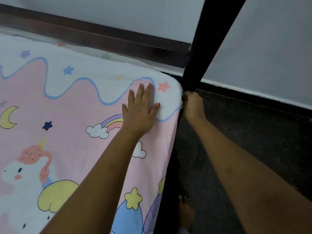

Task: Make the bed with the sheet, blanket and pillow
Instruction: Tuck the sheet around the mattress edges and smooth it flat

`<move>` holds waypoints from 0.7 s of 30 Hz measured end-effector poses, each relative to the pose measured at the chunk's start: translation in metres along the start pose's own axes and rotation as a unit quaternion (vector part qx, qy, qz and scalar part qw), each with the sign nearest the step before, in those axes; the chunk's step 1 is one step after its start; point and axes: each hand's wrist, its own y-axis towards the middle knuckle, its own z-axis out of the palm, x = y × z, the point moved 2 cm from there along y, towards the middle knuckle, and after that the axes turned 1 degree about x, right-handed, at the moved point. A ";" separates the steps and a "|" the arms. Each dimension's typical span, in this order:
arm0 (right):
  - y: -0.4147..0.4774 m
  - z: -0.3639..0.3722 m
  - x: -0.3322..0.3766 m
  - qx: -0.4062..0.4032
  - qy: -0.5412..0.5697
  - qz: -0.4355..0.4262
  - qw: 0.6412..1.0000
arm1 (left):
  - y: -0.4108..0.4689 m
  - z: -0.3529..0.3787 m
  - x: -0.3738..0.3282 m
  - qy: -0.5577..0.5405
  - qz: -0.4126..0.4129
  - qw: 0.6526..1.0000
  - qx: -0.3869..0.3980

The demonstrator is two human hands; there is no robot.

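The left hand [141, 108] lies flat with fingers spread on the pink and white cartoon-unicorn cotton sheet [70, 115] covering the mattress near its corner, while the right hand [192, 103] curls around the sheet's edge beside the black metal bedpost [212, 39]

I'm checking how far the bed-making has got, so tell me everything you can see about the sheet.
The sheet is soft-looking pink and white cloth printed with a unicorn, rainbow, moon, clouds and stars. It lies spread smooth over the mattress, and its side hangs down along the near edge. The left hand presses flat on it near the corner, while the right hand grips its edge at that corner, beside the black post.
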 end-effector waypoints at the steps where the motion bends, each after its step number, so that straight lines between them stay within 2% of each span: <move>1: -0.002 -0.001 -0.005 0.014 -0.053 -0.011 0.998 | 0.007 -0.003 -0.003 0.007 0.013 1.000 -0.001; 4: -0.006 -0.011 -0.027 0.016 -0.214 -0.089 0.973 | 0.028 -0.010 -0.014 0.054 0.065 0.996 0.006; 6: -0.001 -0.018 -0.037 0.032 -0.251 -0.099 0.962 | 0.039 -0.012 -0.023 0.089 0.094 0.991 0.020; 13: -0.003 0.009 -0.031 0.075 -0.187 -0.018 0.979 | 0.066 -0.003 -0.039 0.154 0.111 0.981 0.044; 16: -0.003 0.025 -0.017 0.071 -0.144 0.079 0.984 | 0.075 0.003 -0.042 0.168 0.117 0.978 0.038; 18: 0.002 0.030 -0.008 0.069 -0.152 0.121 0.979 | 0.082 0.005 -0.044 0.181 0.120 0.976 0.037; 21: 0.007 0.033 -0.002 0.074 -0.165 0.136 0.974 | 0.090 0.005 -0.049 0.192 0.109 0.974 0.049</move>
